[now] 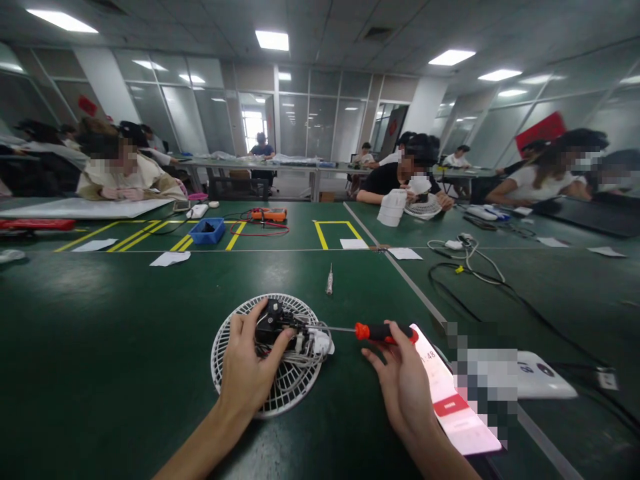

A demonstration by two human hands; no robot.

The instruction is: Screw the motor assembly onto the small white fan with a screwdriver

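A round white fan grille (290,387) lies flat on the green table (100,347) in front of me. On it sits a small black and white motor assembly (293,330) with wires. My left hand (247,367) is closed around that assembly from the left. My right hand (403,383) grips a screwdriver with a red and black handle (383,331); its thin shaft points left into the assembly. A second, small silver screwdriver (329,279) lies loose further back on the table.
A phone with a lit screen (453,400) lies under my right wrist, a white device (543,377) beside it. Cables (470,257) run across the right table. A blue tray (207,231), an orange meter (269,214) and paper slips lie further back. Several people sit at the far tables.
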